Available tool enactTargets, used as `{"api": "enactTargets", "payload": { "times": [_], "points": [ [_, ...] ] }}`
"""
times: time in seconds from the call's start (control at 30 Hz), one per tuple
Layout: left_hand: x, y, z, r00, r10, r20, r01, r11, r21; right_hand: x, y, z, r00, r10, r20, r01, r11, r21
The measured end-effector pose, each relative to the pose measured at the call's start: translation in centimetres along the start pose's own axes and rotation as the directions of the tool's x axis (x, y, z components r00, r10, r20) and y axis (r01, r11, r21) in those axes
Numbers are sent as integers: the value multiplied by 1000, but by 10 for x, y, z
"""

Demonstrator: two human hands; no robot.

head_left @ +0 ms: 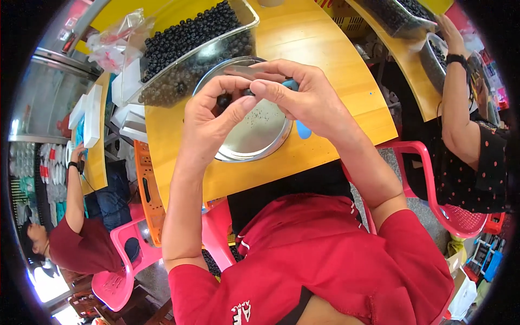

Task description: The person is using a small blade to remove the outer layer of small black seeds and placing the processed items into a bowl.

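Both my hands are together above a round metal bowl (268, 142) with small dark specks on its pale bottom. My left hand (208, 116) is closed around dark round berries (223, 101), with one near its thumb and fingertips. My right hand (309, 97) is closed on a blue-handled tool (304, 130); the handle shows on both sides of the hand. A greyish flat part by the fingers looks like a blade, but the fingers partly cover it. The right thumb meets a small dark berry (248, 92) at the left fingertips.
A clear plastic bin (246, 16) heaped with dark berries stands behind the bowl on the yellow wooden table (346, 81). A crumpled plastic bag (116, 40) lies left of it. At the right a person's arm (457, 103) reaches to other containers; another person sits at the left.
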State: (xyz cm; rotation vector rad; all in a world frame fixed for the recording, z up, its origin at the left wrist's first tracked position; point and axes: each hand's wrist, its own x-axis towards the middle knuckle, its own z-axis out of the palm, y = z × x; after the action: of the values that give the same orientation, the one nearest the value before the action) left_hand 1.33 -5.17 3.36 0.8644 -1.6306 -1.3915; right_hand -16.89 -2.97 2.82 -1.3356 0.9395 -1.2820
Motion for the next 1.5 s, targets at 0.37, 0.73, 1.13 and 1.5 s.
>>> {"api": "enactTargets", "payload": {
  "times": [0.37,0.73,1.13,1.5],
  "points": [
    [-8,-17,8,975,207,-79,-196,973,125,-4,-5,2,994,107,12,-107,994,14],
    [-17,-18,12,989,101,-108,-129,947,-294,-7,-7,4,986,139,94,-153,973,171],
    [7,-15,-26,973,-220,-65,109,695,-711,1,-8,-19,999,6,-49,4,978,207],
    [45,-39,-19,976,-200,81,13,428,904,-2,-14,-22,998,-20,-61,29,988,153]
  ]
}}
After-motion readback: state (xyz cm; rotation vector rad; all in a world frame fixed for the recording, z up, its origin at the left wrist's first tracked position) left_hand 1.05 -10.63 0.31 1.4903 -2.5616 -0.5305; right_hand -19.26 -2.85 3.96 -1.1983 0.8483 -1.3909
